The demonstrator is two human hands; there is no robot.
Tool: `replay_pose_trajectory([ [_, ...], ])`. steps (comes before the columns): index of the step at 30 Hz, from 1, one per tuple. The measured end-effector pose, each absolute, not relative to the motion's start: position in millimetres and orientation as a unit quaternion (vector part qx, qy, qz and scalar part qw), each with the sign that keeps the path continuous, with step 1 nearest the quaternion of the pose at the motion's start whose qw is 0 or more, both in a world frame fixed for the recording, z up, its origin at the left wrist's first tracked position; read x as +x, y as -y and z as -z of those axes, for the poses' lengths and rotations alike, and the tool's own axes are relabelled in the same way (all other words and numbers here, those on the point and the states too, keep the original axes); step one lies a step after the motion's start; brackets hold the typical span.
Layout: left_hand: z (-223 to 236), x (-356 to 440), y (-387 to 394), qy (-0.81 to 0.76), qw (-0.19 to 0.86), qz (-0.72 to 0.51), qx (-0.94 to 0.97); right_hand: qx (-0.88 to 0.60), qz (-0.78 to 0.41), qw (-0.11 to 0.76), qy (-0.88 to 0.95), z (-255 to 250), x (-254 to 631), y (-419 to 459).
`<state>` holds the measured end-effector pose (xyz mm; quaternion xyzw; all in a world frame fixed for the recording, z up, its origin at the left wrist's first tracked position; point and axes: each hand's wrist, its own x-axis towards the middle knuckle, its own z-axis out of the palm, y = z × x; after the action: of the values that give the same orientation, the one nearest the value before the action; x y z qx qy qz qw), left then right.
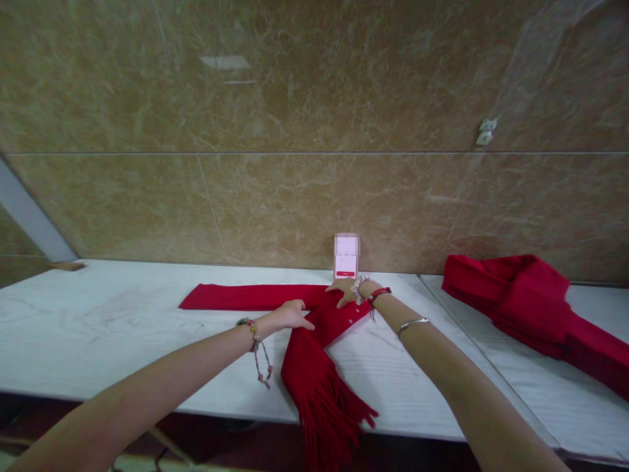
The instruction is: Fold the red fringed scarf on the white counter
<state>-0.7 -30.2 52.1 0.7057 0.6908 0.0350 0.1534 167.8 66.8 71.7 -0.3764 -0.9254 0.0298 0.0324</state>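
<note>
A red fringed scarf (299, 354) lies bent on the white table (98, 328). One end stretches left along the back; the fringed end hangs over the front edge. My left hand (289, 316) rests flat on the scarf at the bend, fingers stretched out. My right hand (346, 290) presses flat on the scarf's far edge, fingers spread. Both wrists wear bracelets.
A small white card with a red band (346, 256) stands against the brown marble wall (295, 131) just behind my right hand. A pile of red cloth (531, 301) lies on the adjoining table at the right. A small wooden piece (66, 266) sits at the far left.
</note>
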Motion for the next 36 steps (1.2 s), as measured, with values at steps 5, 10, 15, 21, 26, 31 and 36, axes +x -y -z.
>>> replay_pose_trajectory([
  [5,-65.0,-15.1,24.4,-0.668,0.149,-0.019,0.729,-0.341,-0.085,-0.020,0.936,-75.0,174.7,-73.4],
  [10,-121.6,-45.9,15.2,-0.621,0.024,-0.012,0.783,-0.301,-0.138,0.021,0.943,-80.1,207.8,-60.5],
  [15,-194.7,-60.4,13.4,-0.569,-0.194,-0.008,0.799,-0.249,-0.265,0.134,0.922,-57.8,197.1,-39.0],
  [21,-236.0,-53.3,13.3,-0.581,-0.265,-0.023,0.769,-0.310,-0.236,0.295,0.872,-64.4,220.7,-34.4],
  [26,-226.4,-7.8,3.9,-0.570,-0.148,-0.074,0.805,-0.453,-0.072,0.371,0.808,-138.5,331.7,-19.4],
  [31,-226.1,-5.1,0.4,-0.550,-0.019,-0.078,0.831,-0.472,0.018,0.298,0.829,-194.3,362.7,-3.7],
  [36,-203.0,-94.7,-5.2,-0.620,0.052,0.010,0.783,-0.478,-0.020,0.122,0.870,-134.0,273.8,-23.5],
])
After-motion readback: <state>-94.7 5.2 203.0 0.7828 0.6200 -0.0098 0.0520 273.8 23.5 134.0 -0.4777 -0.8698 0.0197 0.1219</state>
